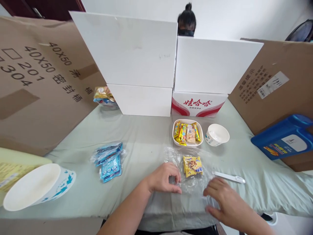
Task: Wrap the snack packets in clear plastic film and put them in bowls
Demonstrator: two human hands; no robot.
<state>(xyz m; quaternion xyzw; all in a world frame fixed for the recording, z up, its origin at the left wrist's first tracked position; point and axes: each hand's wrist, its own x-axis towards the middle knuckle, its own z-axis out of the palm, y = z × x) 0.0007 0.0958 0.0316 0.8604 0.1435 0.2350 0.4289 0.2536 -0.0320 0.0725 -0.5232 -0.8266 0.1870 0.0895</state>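
Yellow cookie pack is seen just beyond left hand and right hand, fingers parted. Leftward, open counter is bounded by blue packets.

Packet yellow, blue lettering, brown cookie print; bag clear. Sachets blue, white print. Tub white, wrappers inside mostly yellow. Small bowl and large bowl white, teal-blue splash pattern. Utensil white. Bottle blue, yellow lettering. Drinks box white, red lettering and swooshes. Left carton brown, black print; right carton brown, white label. Worktop cloth pale grey-green
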